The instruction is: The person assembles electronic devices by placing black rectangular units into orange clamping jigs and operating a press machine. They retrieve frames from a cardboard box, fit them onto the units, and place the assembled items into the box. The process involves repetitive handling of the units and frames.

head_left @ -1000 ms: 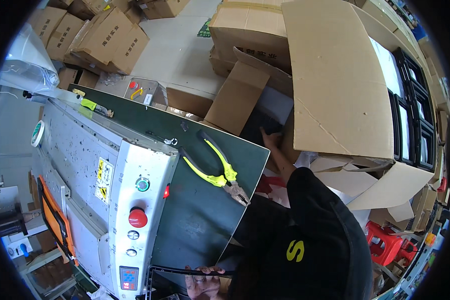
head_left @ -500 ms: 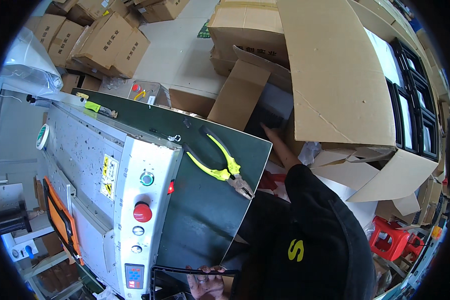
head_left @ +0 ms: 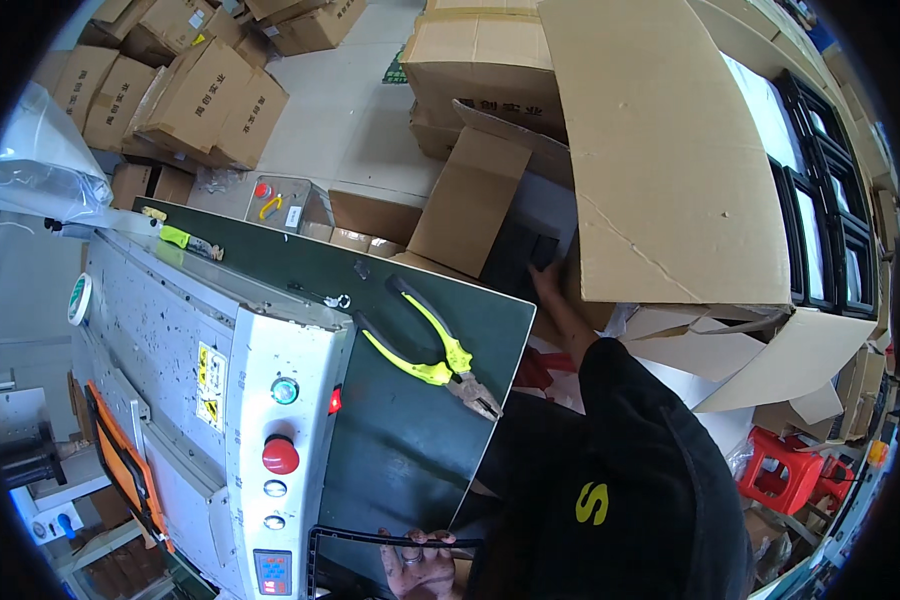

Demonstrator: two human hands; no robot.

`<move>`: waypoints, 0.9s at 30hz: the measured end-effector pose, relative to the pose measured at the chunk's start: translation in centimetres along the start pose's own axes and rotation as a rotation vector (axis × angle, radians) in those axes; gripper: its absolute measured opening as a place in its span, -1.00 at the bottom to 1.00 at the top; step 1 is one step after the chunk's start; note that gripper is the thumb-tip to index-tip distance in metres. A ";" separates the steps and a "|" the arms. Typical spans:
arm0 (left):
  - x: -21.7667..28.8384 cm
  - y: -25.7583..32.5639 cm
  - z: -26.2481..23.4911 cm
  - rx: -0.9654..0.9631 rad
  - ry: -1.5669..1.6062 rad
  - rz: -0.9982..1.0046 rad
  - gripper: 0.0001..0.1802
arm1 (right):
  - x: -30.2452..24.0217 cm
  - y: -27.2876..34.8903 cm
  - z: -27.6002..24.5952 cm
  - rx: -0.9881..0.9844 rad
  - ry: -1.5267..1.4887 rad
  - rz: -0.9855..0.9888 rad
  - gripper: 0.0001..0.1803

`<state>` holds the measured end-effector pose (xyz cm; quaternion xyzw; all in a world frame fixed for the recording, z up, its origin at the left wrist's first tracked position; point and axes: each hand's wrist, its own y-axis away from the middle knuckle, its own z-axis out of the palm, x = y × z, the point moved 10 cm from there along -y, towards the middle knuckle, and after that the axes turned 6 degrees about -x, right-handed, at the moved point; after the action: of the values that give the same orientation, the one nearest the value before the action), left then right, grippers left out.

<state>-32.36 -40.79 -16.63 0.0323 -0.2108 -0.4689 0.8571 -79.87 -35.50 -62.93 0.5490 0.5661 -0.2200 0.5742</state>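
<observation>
At the lower edge, my left hand (head_left: 422, 572) has its fingers curled over the top bar of a thin black rectangular frame (head_left: 370, 538). My right arm stretches away from me into an open cardboard box (head_left: 470, 195). There, my right hand (head_left: 544, 284) closes on the near edge of a dark, flat black piece (head_left: 515, 252); the box's shadow hides its exact kind. Pliers (head_left: 450, 368) with yellow-green and black handles lie spread on the dark green tabletop (head_left: 400, 445), between my two hands.
Left of the tabletop stands a white machine (head_left: 288, 400) with a red push button (head_left: 280, 455). A yellow-green handled cutter (head_left: 190, 242) rests near its far end. A large carton (head_left: 680, 160) rises at the right, beside stacked black frames (head_left: 830, 200). Red stools (head_left: 780, 470) stand lower right.
My right hand has drawn back slightly, and more of the dark piece shows beside it. My left hand still holds the frame. The whole view has shifted a little.
</observation>
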 end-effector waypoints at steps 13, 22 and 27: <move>1.4 2.8 0.6 -0.053 -0.107 0.083 -0.48 | -8.8 4.5 -3.2 0.178 0.350 -0.012 -0.04; 0.7 8.7 2.9 -0.203 0.018 0.302 -0.45 | -20.4 14.0 -7.5 0.399 0.440 -0.246 -0.09; 0.7 11.2 6.6 -0.222 -0.438 0.518 0.01 | -29.6 19.5 -8.4 0.205 0.150 -0.461 -0.19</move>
<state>-25.73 -34.16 -7.55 -0.2170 -0.3386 -0.2521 0.8802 -73.99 -33.19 -27.04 0.4756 0.6920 -0.3600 0.4067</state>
